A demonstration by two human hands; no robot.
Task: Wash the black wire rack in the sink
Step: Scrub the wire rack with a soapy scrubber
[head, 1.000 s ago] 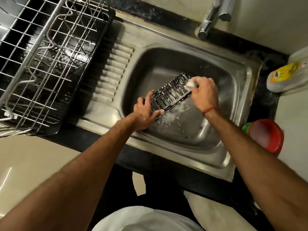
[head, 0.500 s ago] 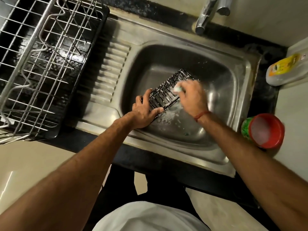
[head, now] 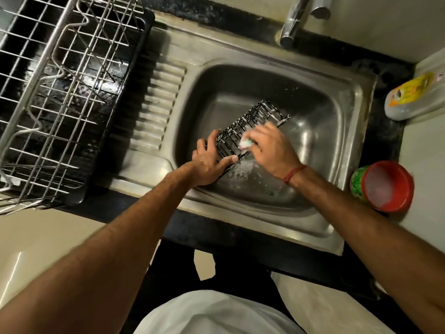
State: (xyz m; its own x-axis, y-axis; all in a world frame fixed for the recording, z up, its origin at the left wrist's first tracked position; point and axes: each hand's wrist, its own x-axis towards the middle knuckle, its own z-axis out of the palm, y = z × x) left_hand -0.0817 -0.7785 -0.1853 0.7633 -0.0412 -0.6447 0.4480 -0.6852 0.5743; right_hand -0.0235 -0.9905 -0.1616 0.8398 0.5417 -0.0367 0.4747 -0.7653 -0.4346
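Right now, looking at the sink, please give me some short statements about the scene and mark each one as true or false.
1. The black wire rack is inside the sink. True.
2. The left hand holds the near end of the rack. True.
3. The right hand is empty. False: it grips a small pale scrubber against the rack.
4. Water is running from the tap. False: no stream shows below the spout.
5. A red-rimmed tub stands on the counter to the right of the sink. True.
6. The metal dish rack on the left is full of plates. False: no plates show in it.
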